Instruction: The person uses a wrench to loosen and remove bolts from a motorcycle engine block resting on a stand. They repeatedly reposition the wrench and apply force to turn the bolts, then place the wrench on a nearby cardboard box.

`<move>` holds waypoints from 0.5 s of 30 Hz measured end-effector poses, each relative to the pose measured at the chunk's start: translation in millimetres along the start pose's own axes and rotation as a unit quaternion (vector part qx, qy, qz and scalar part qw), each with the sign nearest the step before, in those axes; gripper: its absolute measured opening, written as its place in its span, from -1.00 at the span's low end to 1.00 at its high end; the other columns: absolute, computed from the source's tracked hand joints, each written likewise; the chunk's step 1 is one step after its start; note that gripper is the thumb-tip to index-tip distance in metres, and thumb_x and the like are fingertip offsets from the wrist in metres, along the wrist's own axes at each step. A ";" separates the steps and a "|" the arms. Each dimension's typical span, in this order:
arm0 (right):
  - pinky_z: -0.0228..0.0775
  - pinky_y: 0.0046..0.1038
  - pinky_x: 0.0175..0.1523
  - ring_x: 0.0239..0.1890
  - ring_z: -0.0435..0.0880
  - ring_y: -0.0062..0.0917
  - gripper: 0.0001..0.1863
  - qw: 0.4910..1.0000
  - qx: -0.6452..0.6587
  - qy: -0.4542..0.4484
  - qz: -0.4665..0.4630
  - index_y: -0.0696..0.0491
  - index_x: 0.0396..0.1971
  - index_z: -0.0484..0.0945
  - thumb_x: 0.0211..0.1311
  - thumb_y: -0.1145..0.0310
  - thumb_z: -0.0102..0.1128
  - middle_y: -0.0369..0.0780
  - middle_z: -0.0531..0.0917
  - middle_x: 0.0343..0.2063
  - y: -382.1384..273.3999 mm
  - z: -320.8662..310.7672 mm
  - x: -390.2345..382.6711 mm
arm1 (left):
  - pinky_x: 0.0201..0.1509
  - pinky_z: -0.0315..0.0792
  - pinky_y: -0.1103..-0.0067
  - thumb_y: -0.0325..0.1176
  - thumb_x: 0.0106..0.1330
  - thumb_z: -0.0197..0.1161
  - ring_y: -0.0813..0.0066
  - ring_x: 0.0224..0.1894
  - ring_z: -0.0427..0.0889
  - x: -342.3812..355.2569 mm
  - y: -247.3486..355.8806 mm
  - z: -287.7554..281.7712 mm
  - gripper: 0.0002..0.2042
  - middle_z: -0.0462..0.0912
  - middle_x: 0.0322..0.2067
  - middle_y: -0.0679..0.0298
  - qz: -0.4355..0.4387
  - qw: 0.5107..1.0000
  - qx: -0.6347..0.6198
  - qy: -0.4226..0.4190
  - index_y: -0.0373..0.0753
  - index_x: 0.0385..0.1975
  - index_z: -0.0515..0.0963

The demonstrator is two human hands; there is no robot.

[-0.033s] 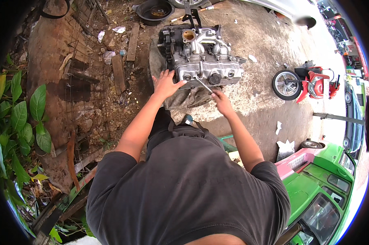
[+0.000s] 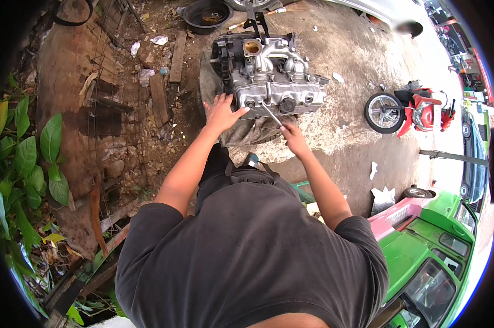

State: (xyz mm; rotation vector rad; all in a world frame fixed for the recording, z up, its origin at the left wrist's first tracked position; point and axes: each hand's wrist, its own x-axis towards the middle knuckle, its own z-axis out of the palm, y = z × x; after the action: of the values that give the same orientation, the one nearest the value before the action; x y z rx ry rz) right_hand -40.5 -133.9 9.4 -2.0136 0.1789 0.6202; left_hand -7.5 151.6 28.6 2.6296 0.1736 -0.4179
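Note:
In front of me stands an engine (image 2: 247, 71) with a silver valve cover (image 2: 279, 92) along its near side. My left hand (image 2: 220, 113) rests against the cover's left end, fingers spread and thumb stretched along the near edge. A slim metal wrench (image 2: 270, 113) slants from the cover toward me, its far end at a spot left of the black oil filler cap (image 2: 287, 105). The near end of that wrench is in my right hand (image 2: 294, 138), which is closed round it. What the wrench's far end fits onto is too small to make out.
Under the engine lies a dirty grey cloth (image 2: 241, 134). Beyond it, a black basin (image 2: 206, 16) sits at the back left, and wood planks (image 2: 159, 98) lie to the left. A red motorcycle (image 2: 421, 113) stands right, with a green and pink vehicle (image 2: 427, 246) nearer.
My right hand has shifted very slightly left, swinging the wrench's near end with it. My left hand stays in place.

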 end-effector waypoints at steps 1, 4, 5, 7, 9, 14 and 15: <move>0.41 -0.40 -0.01 -0.20 0.60 -0.41 -0.62 0.999 0.032 -0.002 -0.012 0.13 0.01 0.59 0.41 0.15 0.14 -0.12 0.67 -0.25 12.0 12.7 3.9 | 0.46 -0.25 -0.19 0.46 0.13 0.10 0.11 0.49 0.06 -1.1 0.6 1.1 -0.03 0.18 0.41 0.02 -0.005 1.000 -0.002 0.002 -0.21 0.38 0.26; 0.39 -0.45 -0.03 -0.21 0.57 -0.49 -0.61 0.998 0.047 -0.014 -0.025 0.16 -0.04 0.59 0.41 0.12 0.14 -0.16 0.66 -0.30 29.8 36.3 10.0 | 0.47 -0.25 -0.17 0.44 0.17 0.08 0.14 0.49 0.06 -1.6 2.2 2.9 -0.07 0.19 0.41 0.05 -0.013 1.000 -0.002 0.015 -0.20 0.38 0.27; 0.38 -0.46 -0.04 -0.21 0.56 -0.51 -0.60 0.999 0.034 -0.017 -0.024 0.17 -0.06 0.59 0.41 0.11 0.14 -0.17 0.66 -0.31 30.8 41.7 10.6 | 0.47 -0.25 -0.17 0.44 0.17 0.08 0.14 0.49 0.06 -1.6 2.4 3.5 -0.07 0.19 0.41 0.05 -0.016 1.000 0.001 0.020 -0.21 0.37 0.27; 0.37 -0.47 -0.06 -0.24 0.54 -0.52 -0.60 0.997 0.071 -0.022 -0.012 0.17 -0.08 0.60 0.41 0.11 0.12 -0.19 0.65 -0.33 27.7 50.4 12.1 | 0.47 -0.24 -0.17 0.44 0.17 0.08 0.13 0.49 0.06 0.1 3.0 3.9 -0.07 0.19 0.41 0.05 -0.019 1.000 0.001 0.019 -0.21 0.37 0.27; 0.35 -0.48 -0.12 -0.30 0.49 -0.54 -0.62 0.994 0.111 -0.020 -0.016 0.16 -0.13 0.61 0.42 0.11 0.11 -0.22 0.62 -0.38 20.8 55.3 23.0 | 0.47 -0.24 -0.17 0.44 0.17 0.09 0.12 0.49 0.06 8.8 4.2 2.0 -0.07 0.19 0.41 0.04 -0.021 1.000 -0.002 0.023 -0.21 0.37 0.28; 0.35 -0.46 -0.15 -0.33 0.49 -0.53 -0.63 0.995 0.102 -0.010 -0.018 0.15 -0.18 0.60 0.42 0.09 0.10 -0.22 0.59 -0.41 23.5 64.2 27.6 | 0.46 -0.19 -0.18 0.48 0.09 0.13 0.10 0.49 0.07 8.3 4.9 0.3 -0.02 0.20 0.41 0.02 -0.019 0.999 0.007 0.027 -0.21 0.36 0.30; 0.35 -0.45 -0.15 -0.33 0.49 -0.52 -0.62 0.995 0.095 -0.004 -0.017 0.15 -0.19 0.60 0.43 0.09 0.09 -0.21 0.59 -0.42 26.0 66.1 28.4 | 0.46 -0.19 -0.17 0.48 0.09 0.13 0.10 0.49 0.07 8.4 5.6 0.1 -0.01 0.20 0.41 0.02 -0.019 0.999 0.008 0.029 -0.21 0.36 0.29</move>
State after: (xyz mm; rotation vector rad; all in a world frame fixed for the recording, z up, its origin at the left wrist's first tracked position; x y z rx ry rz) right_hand -49.0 -87.0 -50.5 -1.8275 0.1907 0.5676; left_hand 1.5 147.0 28.2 2.6597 0.2409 -0.3569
